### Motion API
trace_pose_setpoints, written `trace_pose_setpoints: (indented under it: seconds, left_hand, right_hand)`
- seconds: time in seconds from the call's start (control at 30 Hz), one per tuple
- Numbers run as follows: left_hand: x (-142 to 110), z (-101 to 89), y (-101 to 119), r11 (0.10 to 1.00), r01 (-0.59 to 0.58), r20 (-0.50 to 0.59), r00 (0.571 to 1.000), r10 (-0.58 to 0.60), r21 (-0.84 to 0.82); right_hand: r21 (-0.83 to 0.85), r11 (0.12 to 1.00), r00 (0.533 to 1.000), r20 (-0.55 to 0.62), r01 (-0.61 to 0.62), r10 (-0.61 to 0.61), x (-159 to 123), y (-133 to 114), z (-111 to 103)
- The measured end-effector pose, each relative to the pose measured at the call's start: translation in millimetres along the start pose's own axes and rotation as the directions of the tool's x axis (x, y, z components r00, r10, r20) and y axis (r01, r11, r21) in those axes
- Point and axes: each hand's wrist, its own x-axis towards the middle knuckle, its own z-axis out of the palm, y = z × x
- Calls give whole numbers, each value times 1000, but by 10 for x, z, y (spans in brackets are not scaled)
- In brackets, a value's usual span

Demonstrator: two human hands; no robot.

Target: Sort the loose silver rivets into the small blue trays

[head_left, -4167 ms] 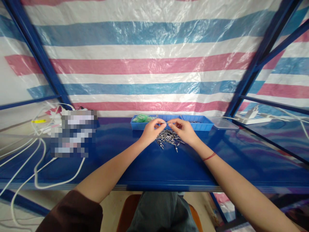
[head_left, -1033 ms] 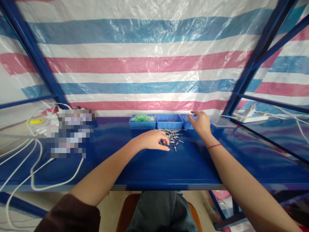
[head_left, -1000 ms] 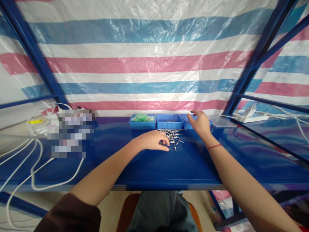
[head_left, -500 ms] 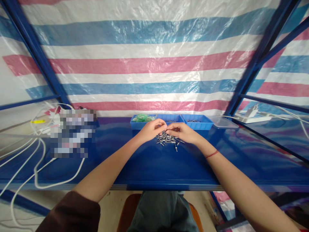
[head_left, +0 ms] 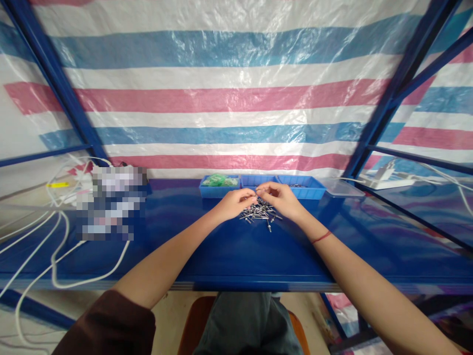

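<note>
Blue table: metal pins lie near left hand and right hand; grip state unclear, loose pinching could drop any.

Place: looked like a workshop
Metal pins: lay on the blue table
Striped sheet: hung behind the table

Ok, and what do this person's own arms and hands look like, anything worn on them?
The left hand and right hand wear no gloves. A dark brown sleeve shows on the left arm. A thin red cord circles the right forearm near the wrist; no sleeve is discernible there.
</note>
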Motion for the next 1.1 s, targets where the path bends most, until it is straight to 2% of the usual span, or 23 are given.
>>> trace_pose_setpoints:
  seconds: [0.13, 0.23, 0.37, 0.47, 0.57, 0.67, 0.77, 0.87, 0.97, 1.1]
  left_hand:
    - [1, -5, 18, 997, -24, 5, 1000, 24, 69]
    - [-2, -13, 42, 987, -47, -89, 994, 61, 154]
    - [-9, -30, 75, 967, -46, -214, 972, 102, 251]
    - [-13, -43, 75, 944, -46, -214, 969, 122, 326]
    - [-26, -54, 53, 926, -35, -152, 983, 99, 375]
    - [-49, -81, 32, 886, -77, -16, 995, 95, 457]
    - [-66, -124, 26, 820, -188, 138, 981, 133, 540]
    - [-69, -160, 22, 794, -223, 223, 968, 112, 566]
    - [-66, -158, 10, 789, -191, 253, 966, 47, 583]
    - [-74, -86, 20, 782, -167, 235, 972, 27, 601]
  right_hand:
    - [-20, 998, 998, -7, 58, -58, -13, 5, 2]
    - [-49, 991, 992, -1, 128, -129, -20, 2, -5]
    - [-214, 960, 983, 18, 181, -181, -21, -14, -33]
    - [-352, 911, 976, 45, 217, -215, -10, -15, -70]
    - [-437, 880, 980, 25, 187, -196, 19, 28, -153]
    - [-541, 840, 979, -145, 42, -142, 57, 132, -317]
    - [-627, 763, 937, -338, -157, -85, 75, 273, -525]
    - [-675, 686, 900, -431, -273, -65, 64, 388, -679]
    - [-682, 671, 891, -449, -292, -69, 51, 422, -711]
    - [-692, 689, 921, -377, -213, -95, 61, 361, -588]
